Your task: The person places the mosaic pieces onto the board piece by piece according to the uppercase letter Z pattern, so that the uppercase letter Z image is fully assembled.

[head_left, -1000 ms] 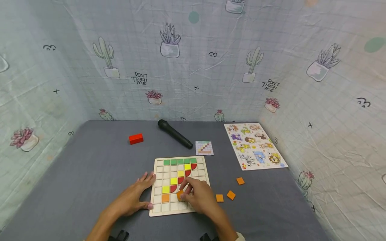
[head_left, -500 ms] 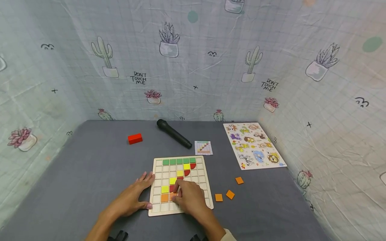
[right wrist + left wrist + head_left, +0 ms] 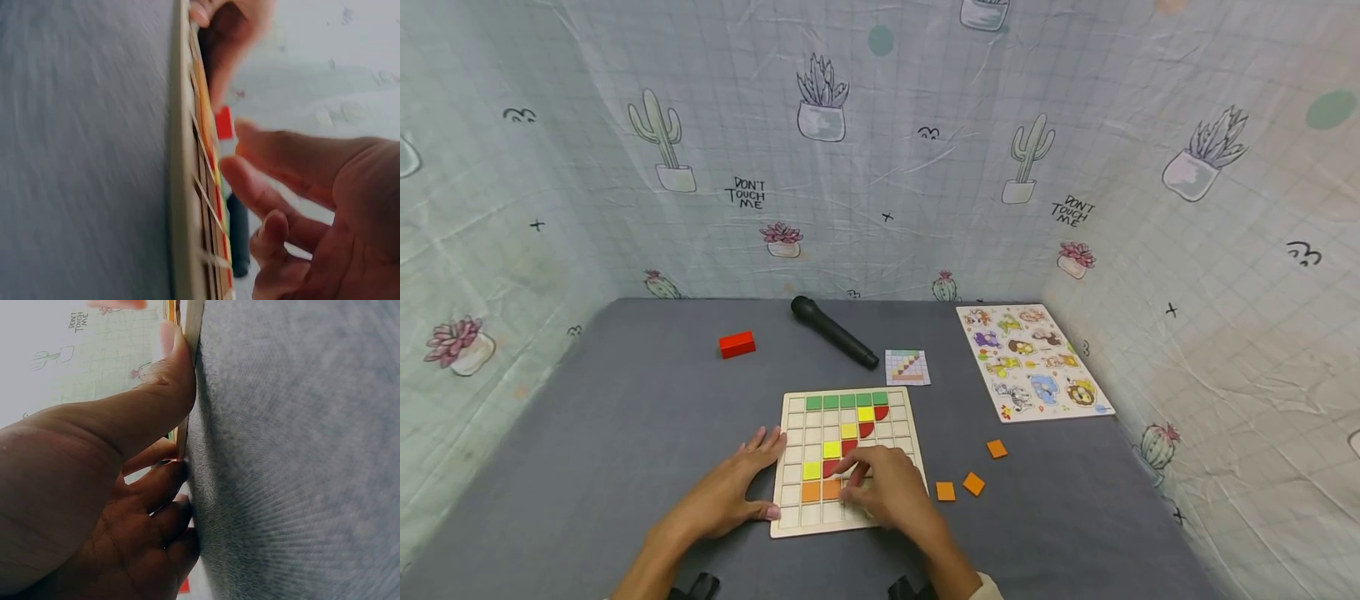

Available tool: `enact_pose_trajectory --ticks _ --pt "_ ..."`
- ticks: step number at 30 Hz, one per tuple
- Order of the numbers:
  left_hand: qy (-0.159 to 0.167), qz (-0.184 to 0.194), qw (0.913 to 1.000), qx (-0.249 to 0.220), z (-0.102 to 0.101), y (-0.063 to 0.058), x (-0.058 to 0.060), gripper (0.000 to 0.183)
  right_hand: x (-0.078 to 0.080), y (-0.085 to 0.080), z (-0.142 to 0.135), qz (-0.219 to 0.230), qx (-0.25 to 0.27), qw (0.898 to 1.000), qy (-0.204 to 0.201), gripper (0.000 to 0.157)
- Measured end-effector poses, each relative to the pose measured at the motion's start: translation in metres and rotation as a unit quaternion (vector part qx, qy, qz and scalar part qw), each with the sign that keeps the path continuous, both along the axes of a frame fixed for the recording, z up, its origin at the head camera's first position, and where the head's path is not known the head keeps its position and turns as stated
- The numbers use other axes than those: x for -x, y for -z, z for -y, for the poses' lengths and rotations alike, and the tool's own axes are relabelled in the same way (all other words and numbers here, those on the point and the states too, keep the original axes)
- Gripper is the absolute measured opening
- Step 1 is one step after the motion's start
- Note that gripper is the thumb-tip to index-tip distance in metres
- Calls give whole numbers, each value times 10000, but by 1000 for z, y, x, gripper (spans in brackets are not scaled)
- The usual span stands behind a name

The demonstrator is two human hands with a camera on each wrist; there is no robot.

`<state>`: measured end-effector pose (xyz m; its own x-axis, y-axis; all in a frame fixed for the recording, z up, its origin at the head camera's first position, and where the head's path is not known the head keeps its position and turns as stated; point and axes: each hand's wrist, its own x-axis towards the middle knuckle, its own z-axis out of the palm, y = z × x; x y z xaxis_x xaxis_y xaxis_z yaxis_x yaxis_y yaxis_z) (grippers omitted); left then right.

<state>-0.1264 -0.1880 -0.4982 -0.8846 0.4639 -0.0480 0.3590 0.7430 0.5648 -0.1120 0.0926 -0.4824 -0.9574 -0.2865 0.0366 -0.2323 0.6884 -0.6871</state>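
Note:
A wooden grid board lies flat on the grey table. Green squares line its top, with yellow squares and red rounded pieces stepping diagonally below. Two orange squares sit side by side in a lower row. My left hand rests at the board's left edge, thumb on the rim and fingers extended. Over the lower middle of the board, my right hand hovers beside the second orange square. The right wrist view shows its thumb and fingers apart, with nothing between them.
Three loose orange squares lie right of the board. Behind it are a small pattern card, a black microphone and a red block. An animal puzzle board lies back right. Printed cloth walls the table.
My right hand carried an orange square left into the cell beside the first one, let it go, then drew slightly back to the right. The left hand stayed put.

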Motion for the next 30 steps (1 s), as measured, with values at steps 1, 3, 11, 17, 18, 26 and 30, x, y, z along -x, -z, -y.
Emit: enact_pose_trajectory --ticks 1,3,11,17,18,26,30 --pt "-12 1 10000 -10 0 0 0 107 1 -2 -5 40 71 10000 -33 23" --pt "-35 5 10000 -23 -1 -1 0 107 2 -6 -17 119 177 9997 -99 25" --pt "-55 79 10000 5 -1 -2 0 109 5 -15 -66 308 202 9993 73 34" --pt "-47 103 9999 -12 -1 -3 -1 109 4 -14 -102 465 137 9983 322 35" --pt "-56 110 9999 -19 -1 -3 -1 109 3 -13 -108 469 105 9981 374 35" --pt "-63 89 9999 -18 -3 -3 -1 109 -3 -7 -134 225 -535 9973 452 35" --pt "-43 58 10000 -18 -2 -2 -1 109 -4 -5 -136 293 -711 9959 469 32"
